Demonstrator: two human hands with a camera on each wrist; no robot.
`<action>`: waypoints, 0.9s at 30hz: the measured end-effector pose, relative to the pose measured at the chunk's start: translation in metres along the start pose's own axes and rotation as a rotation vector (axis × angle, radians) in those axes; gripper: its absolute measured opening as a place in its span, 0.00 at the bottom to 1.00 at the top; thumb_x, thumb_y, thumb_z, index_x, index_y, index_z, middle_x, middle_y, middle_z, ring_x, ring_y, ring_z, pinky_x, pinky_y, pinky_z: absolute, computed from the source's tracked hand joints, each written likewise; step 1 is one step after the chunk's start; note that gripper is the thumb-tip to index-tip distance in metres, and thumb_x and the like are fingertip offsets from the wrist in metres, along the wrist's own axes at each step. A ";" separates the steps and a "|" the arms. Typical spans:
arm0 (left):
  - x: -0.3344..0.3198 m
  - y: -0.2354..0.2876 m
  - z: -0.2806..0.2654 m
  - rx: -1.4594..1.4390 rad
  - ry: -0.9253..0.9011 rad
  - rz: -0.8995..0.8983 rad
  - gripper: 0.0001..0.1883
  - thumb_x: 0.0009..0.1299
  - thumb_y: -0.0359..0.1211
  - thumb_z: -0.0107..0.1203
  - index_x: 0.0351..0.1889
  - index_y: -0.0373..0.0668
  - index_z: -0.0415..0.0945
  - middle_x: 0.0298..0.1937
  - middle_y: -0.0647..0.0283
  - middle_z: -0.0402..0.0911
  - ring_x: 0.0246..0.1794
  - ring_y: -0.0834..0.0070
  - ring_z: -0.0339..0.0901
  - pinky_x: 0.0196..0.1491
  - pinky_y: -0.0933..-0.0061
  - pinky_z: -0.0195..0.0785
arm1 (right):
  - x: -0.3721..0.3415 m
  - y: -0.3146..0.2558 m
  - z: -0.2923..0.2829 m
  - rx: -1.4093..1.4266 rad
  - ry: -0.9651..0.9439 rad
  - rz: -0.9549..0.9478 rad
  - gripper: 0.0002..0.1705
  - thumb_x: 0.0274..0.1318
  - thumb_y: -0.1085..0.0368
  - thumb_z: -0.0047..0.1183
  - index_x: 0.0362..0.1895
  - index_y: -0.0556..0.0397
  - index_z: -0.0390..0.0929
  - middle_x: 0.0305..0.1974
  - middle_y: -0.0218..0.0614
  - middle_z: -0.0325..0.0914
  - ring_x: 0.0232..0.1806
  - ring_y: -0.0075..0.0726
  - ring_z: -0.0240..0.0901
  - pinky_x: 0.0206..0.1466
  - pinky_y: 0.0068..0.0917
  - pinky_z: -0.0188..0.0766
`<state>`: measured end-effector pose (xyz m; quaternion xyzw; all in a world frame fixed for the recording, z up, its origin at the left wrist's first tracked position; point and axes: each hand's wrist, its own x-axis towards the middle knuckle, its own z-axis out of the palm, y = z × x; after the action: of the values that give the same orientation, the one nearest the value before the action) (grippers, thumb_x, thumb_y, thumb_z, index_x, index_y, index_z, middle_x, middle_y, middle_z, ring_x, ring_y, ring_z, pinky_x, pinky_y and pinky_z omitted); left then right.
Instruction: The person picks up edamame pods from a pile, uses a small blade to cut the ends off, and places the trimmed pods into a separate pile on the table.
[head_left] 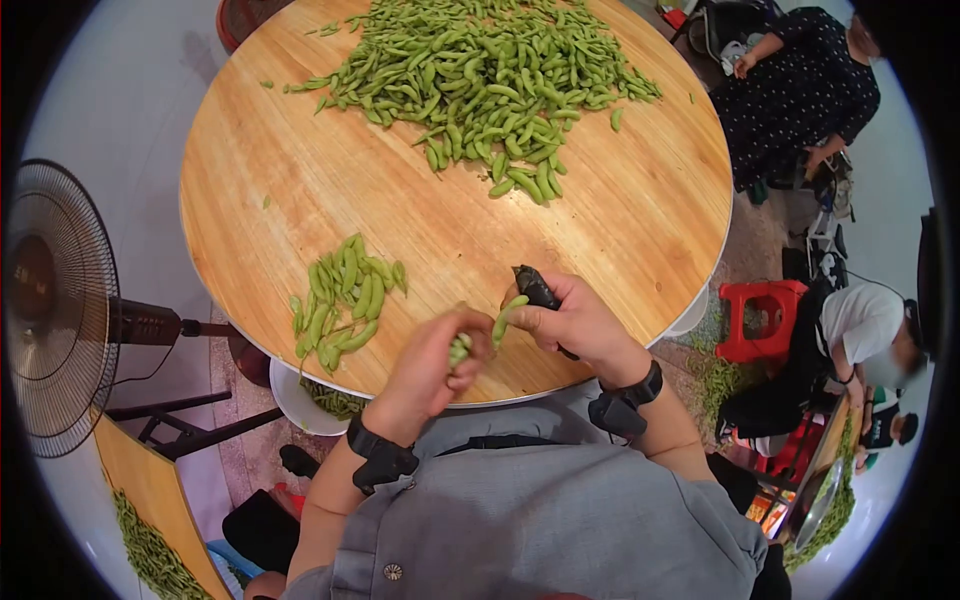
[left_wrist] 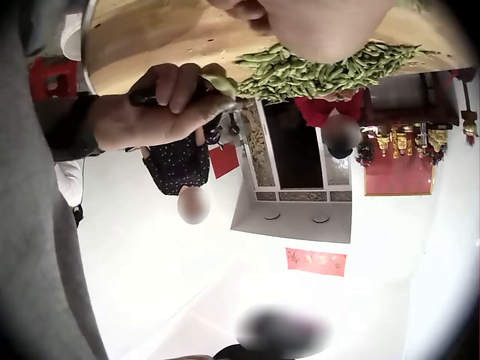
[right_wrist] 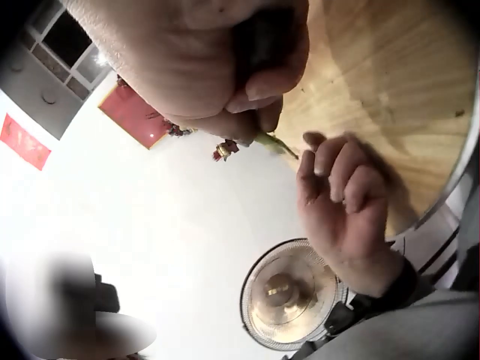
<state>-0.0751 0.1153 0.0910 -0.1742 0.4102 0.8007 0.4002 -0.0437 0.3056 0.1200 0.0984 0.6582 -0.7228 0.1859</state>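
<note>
Free tabletop (head_left: 400, 210) runs between pod pile (head_left: 363, 300) and heap (head_left: 480, 85).

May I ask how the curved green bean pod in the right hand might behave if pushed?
The curved green bean pod may rock or slide rather than roll, given its bend. It looks light, being slim, and fairly stiff, jutting from the right hand without drooping.

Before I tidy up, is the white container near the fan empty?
Not empty: green pieces show inside the white container; how full, I can't tell.

No legible text, red banner (left_wrist: 316, 262) too blurred
</note>
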 end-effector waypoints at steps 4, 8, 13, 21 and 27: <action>-0.002 -0.005 0.006 -0.005 -0.332 -0.235 0.17 0.72 0.43 0.40 0.35 0.38 0.70 0.21 0.69 0.64 0.12 0.86 0.53 0.14 0.86 0.43 | 0.003 0.005 0.003 0.019 -0.056 -0.087 0.09 0.54 0.62 0.54 0.37 0.52 0.75 0.20 0.19 0.67 0.18 0.12 0.60 0.19 0.12 0.56; 0.003 -0.007 0.010 -0.037 -0.294 -0.034 0.13 0.72 0.39 0.43 0.36 0.38 0.69 0.20 0.71 0.63 0.13 0.87 0.54 0.14 0.87 0.42 | -0.007 0.015 0.002 0.010 0.079 -0.096 0.12 0.58 0.63 0.48 0.45 0.53 0.73 0.23 0.21 0.68 0.18 0.13 0.60 0.19 0.13 0.57; 0.007 -0.011 0.016 0.079 -0.207 0.116 0.09 0.71 0.36 0.46 0.36 0.40 0.70 0.19 0.74 0.61 0.12 0.90 0.52 0.14 0.88 0.41 | -0.019 0.013 0.001 -0.018 -0.063 -0.075 0.21 0.62 0.68 0.35 0.60 0.51 0.59 0.24 0.26 0.67 0.15 0.13 0.54 0.18 0.13 0.54; 0.005 -0.008 0.017 0.268 -0.175 0.158 0.08 0.70 0.35 0.47 0.35 0.41 0.70 0.14 0.78 0.58 0.11 0.92 0.50 0.13 0.87 0.39 | -0.017 0.012 0.002 0.088 -0.120 -0.004 0.21 0.62 0.68 0.36 0.59 0.53 0.59 0.22 0.24 0.66 0.17 0.14 0.57 0.19 0.14 0.56; 0.003 -0.004 0.015 0.273 -0.184 0.170 0.08 0.70 0.35 0.47 0.34 0.41 0.69 0.13 0.77 0.56 0.10 0.90 0.49 0.13 0.86 0.38 | -0.017 0.007 0.003 0.097 -0.144 0.000 0.22 0.61 0.68 0.36 0.61 0.52 0.58 0.22 0.24 0.64 0.18 0.14 0.56 0.19 0.14 0.55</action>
<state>-0.0730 0.1305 0.0964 -0.0091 0.4900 0.7810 0.3871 -0.0249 0.3045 0.1207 0.0553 0.6073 -0.7592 0.2277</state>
